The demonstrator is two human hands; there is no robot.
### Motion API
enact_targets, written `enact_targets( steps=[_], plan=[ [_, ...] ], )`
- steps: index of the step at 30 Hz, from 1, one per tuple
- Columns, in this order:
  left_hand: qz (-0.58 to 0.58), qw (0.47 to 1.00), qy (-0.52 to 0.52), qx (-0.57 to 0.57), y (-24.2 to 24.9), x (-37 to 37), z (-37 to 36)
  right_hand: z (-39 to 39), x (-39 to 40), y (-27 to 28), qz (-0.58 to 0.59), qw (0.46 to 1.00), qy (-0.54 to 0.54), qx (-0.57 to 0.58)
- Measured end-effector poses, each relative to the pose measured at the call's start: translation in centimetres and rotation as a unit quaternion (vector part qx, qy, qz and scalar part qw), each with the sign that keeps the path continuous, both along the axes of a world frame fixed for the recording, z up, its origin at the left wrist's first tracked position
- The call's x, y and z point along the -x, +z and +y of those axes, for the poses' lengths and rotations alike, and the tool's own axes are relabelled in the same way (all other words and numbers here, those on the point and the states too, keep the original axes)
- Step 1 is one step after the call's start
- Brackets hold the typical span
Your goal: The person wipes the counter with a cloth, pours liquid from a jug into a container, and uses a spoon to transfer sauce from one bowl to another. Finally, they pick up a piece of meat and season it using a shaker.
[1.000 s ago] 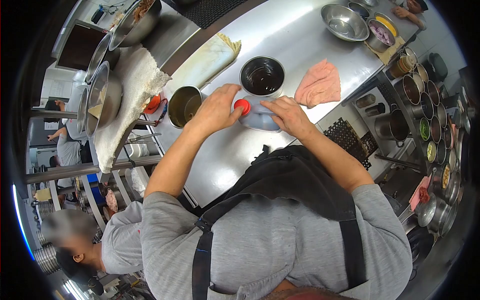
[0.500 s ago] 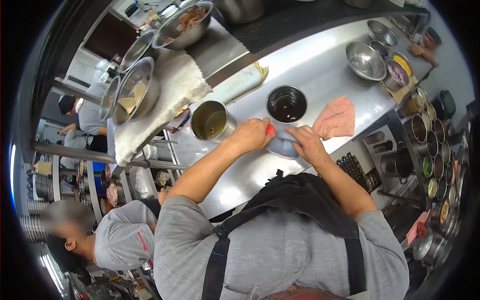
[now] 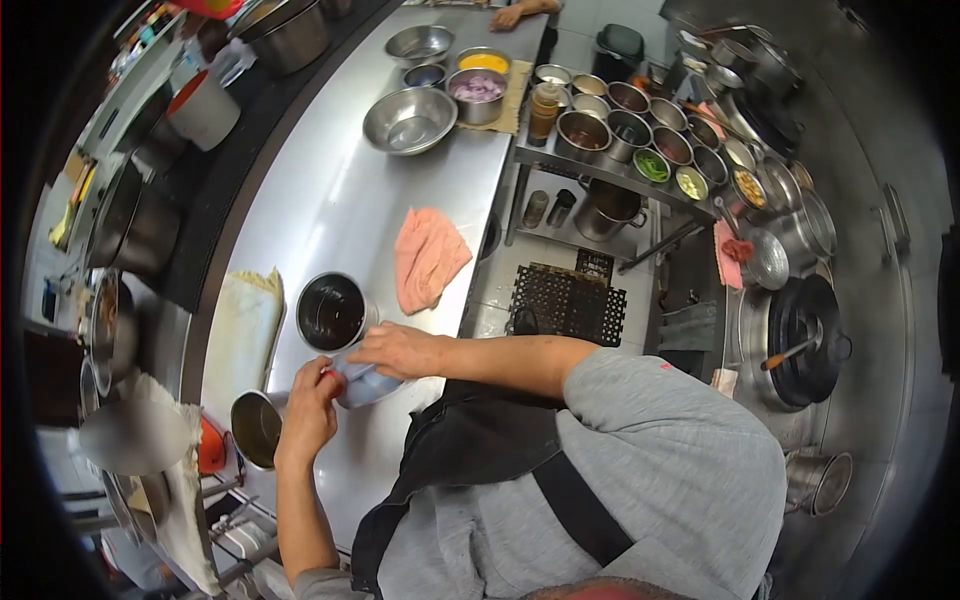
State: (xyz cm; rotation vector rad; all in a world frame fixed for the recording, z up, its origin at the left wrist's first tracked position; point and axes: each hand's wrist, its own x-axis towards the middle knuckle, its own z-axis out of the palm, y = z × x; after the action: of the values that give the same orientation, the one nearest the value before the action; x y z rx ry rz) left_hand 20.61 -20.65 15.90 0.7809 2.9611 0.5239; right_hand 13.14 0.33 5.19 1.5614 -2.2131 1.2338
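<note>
My left hand [image 3: 308, 415] is closed, its fingers curled around a small red thing [image 3: 334, 378] at the left end of a translucent bluish plastic container [image 3: 368, 389]. From the other side my right hand [image 3: 402, 350] grips the container's rim with bent fingers. Just beyond both hands stands a steel pot of dark liquid [image 3: 331, 312]. Close to my left wrist is a steel pot with a yellowish-brown liquid [image 3: 257, 430]. A crumpled pink cloth [image 3: 431, 258] lies on the steel table beyond my right hand.
A long whitish tray [image 3: 240, 325] lies left of the dark pot. Up the table [image 3: 335, 200] are steel bowls [image 3: 410, 121] and a pot of chopped purple onion [image 3: 477, 92]. A rack at right bears several pots [image 3: 583, 134]. A person's hand [image 3: 506, 18] shows at the far end.
My view has swung to the right, bringing the ingredient rack and floor mat into fuller sight. Both hands remain on the plastic container, which stays near the dark pot.
</note>
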Motion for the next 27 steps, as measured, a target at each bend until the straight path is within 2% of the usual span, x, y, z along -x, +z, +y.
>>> enact_targets(
  steps=[3,4,5,7,9,10,11,12,14,15,17,19,21,23,27],
  plan=[
    [0.026,0.999,0.025,-0.002,1.5,-0.4,0.8,0.0,-0.1,0.2,0.008,1.0,-0.006,0.016],
    [-0.015,0.991,0.127,-0.034,1.6,-0.7,1.2,0.1,-0.1,0.2,0.0,1.0,-0.002,0.023],
    [-0.015,0.991,0.128,-0.03,1.4,-0.6,1.4,-0.1,-0.1,0.0,0.0,1.0,-0.001,0.027],
    [-0.119,0.955,0.262,0.068,0.7,-0.3,1.6,-0.1,0.0,-0.3,-0.001,1.0,-0.002,0.004],
    [-0.14,0.958,0.237,0.086,0.6,-0.2,1.4,0.1,-0.1,-0.2,-0.033,0.999,0.008,-0.009],
    [-0.106,0.975,0.177,0.077,0.5,-0.3,0.9,0.1,0.0,0.0,-0.066,0.997,0.018,-0.02],
    [-0.073,0.988,0.116,0.069,0.5,-0.3,0.6,0.2,0.0,0.1,-0.064,0.998,0.016,-0.017],
    [-0.072,0.988,0.115,0.072,0.5,-0.2,0.4,0.2,-0.1,0.1,-0.056,0.998,0.016,-0.001],
    [-0.021,0.999,0.007,0.031,0.4,0.0,-0.1,0.3,-0.1,0.2,-0.045,0.999,0.019,0.019],
    [-0.018,0.999,0.01,0.036,0.3,-0.1,0.0,0.3,0.0,-0.2,-0.043,0.999,0.007,0.01],
    [-0.006,0.991,0.131,-0.028,-0.2,-0.6,0.6,0.2,0.1,-1.0,-0.034,0.999,0.012,0.006],
    [-0.003,0.953,0.298,0.053,-1.4,-0.9,1.0,-0.3,0.2,-1.8,-0.1,0.995,-0.018,0.001],
    [-0.109,0.903,0.4,0.115,-1.2,-0.8,2.3,-0.4,-0.2,-0.6,-0.103,0.994,-0.028,0.008],
    [-0.131,0.888,0.43,0.101,-2.0,-1.0,2.3,-0.8,-0.7,-0.2,-0.049,0.997,-0.06,0.018],
    [-0.016,0.891,0.452,0.032,-3.4,-1.9,2.1,-1.9,-1.4,-1.3,-0.036,0.996,-0.08,-0.007]
  ],
)
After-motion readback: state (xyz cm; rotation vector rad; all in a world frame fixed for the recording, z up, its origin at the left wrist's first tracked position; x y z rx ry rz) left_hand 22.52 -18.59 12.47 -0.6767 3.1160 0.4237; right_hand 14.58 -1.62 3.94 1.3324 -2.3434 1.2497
